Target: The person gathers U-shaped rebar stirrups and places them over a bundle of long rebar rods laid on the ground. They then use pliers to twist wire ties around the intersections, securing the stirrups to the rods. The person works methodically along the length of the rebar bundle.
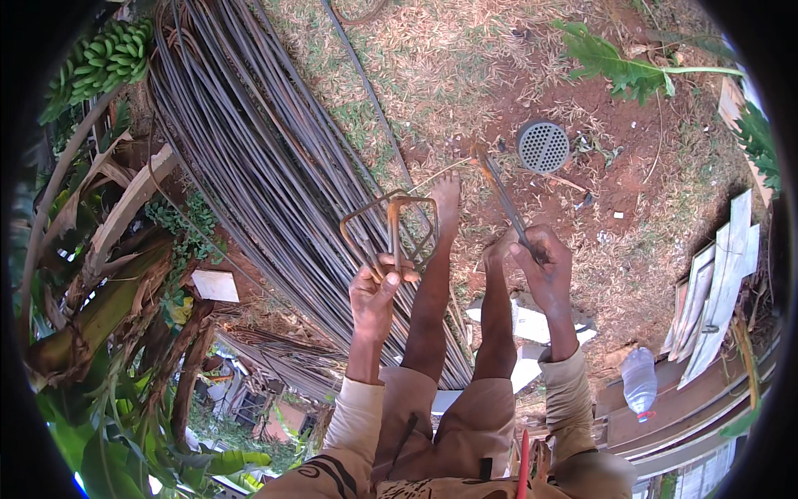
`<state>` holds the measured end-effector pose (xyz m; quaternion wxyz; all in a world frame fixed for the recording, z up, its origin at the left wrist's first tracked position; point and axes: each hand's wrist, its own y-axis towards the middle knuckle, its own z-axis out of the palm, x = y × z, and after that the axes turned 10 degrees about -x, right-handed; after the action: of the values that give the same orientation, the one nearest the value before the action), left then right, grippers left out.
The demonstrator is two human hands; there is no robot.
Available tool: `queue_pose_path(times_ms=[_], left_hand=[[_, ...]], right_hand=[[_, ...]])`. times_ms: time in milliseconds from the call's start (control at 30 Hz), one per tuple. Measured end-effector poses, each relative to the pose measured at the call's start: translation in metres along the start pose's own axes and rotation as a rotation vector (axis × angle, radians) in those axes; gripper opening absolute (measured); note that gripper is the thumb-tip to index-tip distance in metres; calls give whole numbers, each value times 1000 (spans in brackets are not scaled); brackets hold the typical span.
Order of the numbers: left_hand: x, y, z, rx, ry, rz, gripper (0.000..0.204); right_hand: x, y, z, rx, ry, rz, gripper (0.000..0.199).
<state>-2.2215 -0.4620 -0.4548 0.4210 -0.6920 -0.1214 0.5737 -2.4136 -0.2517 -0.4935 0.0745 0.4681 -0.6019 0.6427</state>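
Note:
My left hand (376, 299) is closed around a couple of rusty bent steel stirrups (393, 220), squarish loops of thin bar held upright above the bundle of rods. In my right hand (544, 262) is a long, dark two-handled tool that looks like pincers (504, 198). Its rusty orange head points up and to the left, away from me. A thin pale wire (438, 176) runs between the head of the pincers and the stirrups. Whether the jaws grip that wire is too small to tell.
A long bundle of steel rods (266, 141) lies diagonally on the left. Beyond my feet sits a round grey perforated disc (543, 146). At right are stacked boards (716, 283) and a plastic bottle (639, 381). Green bananas (108, 54) hang at far left.

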Motion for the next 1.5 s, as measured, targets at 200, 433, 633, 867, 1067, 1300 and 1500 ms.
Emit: queue_pose_path(times_ms=[200,433,633,867,1067,1300,1500], left_hand=[[-26,-30,53,143,188,12,30],[-22,-62,103,273,408,-80,39],[-5,-90,133,350,407,-114,33],[7,-137,158,487,453,-191,30],[10,-178,174,562,478,-262,30],[17,-227,211,640,537,-295,28],[52,-246,225,601,787,-127,28]], right_hand=[[21,-73,-58,-114,117,-22,12],[22,-130,-111,-275,-75,-244,24],[5,-164,-181,-227,54,-379,11],[-53,-142,-223,-94,338,-228,24],[-83,-109,-210,-64,534,-163,27],[-94,-108,-187,-308,481,-320,21],[-84,-154,-195,-475,472,94,32]])
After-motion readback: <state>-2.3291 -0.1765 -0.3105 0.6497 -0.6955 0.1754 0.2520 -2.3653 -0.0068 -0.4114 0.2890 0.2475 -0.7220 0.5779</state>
